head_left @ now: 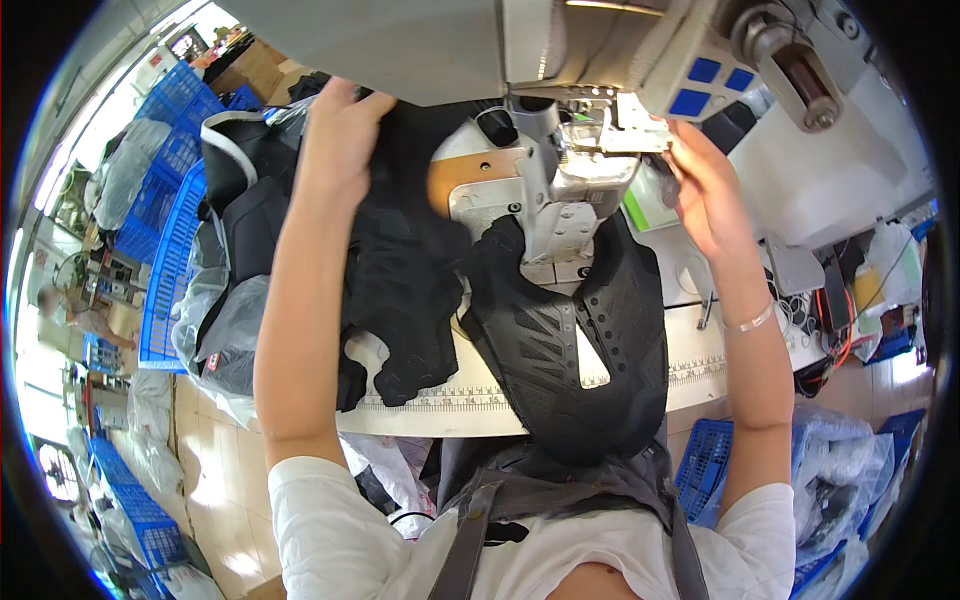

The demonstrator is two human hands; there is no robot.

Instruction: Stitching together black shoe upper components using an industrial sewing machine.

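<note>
A black perforated shoe upper (540, 350) with a long central opening lies on the sewing machine's bed (570, 225), its rounded end hanging over the table's front edge toward me. To its left are more black shoe uppers (410, 290), partly smeared by motion. My left hand (340, 145) is closed at the far end of these, apparently gripping one; its fingertips are partly hidden. My right hand (705, 185) is curled beside the metal parts of the machine head (635, 130), fingers bent at their right side. What they grip, if anything, is hidden.
On the left, a blue crate (165, 290) borders black padded pieces and clear plastic bags (235, 330). A printed ruler strip (480, 400) runs along the white table's front edge. Thread hardware (800, 85) hangs at upper right. Blue baskets (705, 455) and bagged goods (835, 470) stand lower right.
</note>
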